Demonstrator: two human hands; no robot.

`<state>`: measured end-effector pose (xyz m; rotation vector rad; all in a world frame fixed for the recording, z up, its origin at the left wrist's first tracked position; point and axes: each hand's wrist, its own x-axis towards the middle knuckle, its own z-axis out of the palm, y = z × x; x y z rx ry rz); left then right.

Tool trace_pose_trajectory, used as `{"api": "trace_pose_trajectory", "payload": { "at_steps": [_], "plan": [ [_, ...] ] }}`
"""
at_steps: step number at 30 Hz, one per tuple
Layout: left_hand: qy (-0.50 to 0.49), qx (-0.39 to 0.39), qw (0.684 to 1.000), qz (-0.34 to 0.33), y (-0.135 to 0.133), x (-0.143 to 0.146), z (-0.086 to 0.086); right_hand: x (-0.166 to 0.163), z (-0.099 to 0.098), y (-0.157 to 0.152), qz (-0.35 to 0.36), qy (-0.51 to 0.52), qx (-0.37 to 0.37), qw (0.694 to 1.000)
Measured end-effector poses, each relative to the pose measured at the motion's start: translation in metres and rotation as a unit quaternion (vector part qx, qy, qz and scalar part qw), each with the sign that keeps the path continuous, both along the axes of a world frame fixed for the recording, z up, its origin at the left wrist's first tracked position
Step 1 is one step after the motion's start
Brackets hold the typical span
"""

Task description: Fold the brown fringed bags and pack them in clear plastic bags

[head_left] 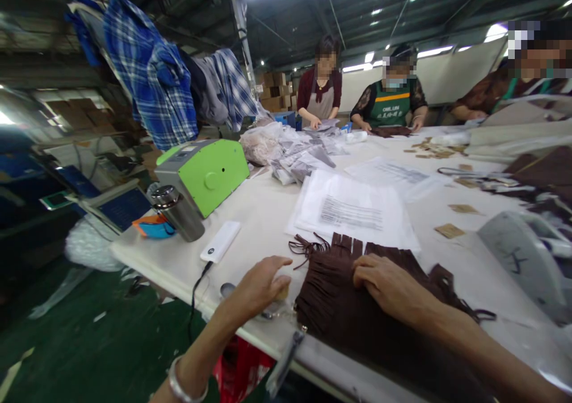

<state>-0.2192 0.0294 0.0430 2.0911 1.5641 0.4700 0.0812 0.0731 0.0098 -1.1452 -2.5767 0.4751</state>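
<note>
A dark brown fringed garment [344, 307] lies on the white table [268, 212] right in front of me. My right hand [386, 284] rests flat on its upper part, fingers together and stretched out. My left hand [261, 284] sits at the garment's left edge, fingers curled over a small tan piece [282, 294] that is mostly hidden. A metal clip or chain [268, 315] lies just under that hand.
A stack of clear bags with printed paper [353, 209] lies behind the garment. To the left stand a white power bank [220, 241], a steel flask [179, 212] and a green machine [205, 173]. Tan tags [449, 231] are scattered at right. Three people work at the far end.
</note>
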Motion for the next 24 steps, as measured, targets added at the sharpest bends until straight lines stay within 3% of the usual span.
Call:
{"api": "trace_pose_trajectory", "payload": {
  "at_steps": [5, 9, 13, 15, 18, 21, 24],
  "plan": [
    [0.173, -0.044, 0.981, -0.077, -0.019, 0.02, -0.03, -0.027, 0.005, 0.001, -0.012, 0.024, 0.032, 0.999],
    [0.166, 0.004, 0.982, -0.09, -0.028, 0.05, -0.061, -0.024, -0.016, -0.004, -0.031, -0.012, 0.007, 0.999],
    [0.115, 0.074, 0.985, -0.1, -0.032, 0.083, -0.085, 0.003, -0.047, -0.015, -0.1, 0.038, 0.03, 0.994],
    [0.076, 0.054, 0.987, -0.132, -0.032, 0.1, -0.079, 0.014, -0.055, -0.021, -0.121, 0.085, 0.054, 0.988],
    [0.03, 0.06, 0.986, -0.15, -0.024, 0.109, -0.054, 0.025, -0.059, -0.028, -0.147, 0.151, 0.061, 0.976],
    [0.155, 0.083, 0.984, -0.025, -0.002, 0.091, -0.032, 0.034, -0.06, -0.034, -0.181, 0.166, 0.064, 0.967],
    [0.276, 0.059, 0.957, 0.061, 0.02, 0.066, -0.028, 0.039, -0.068, -0.038, -0.172, 0.16, 0.086, 0.968]
  ]
}}
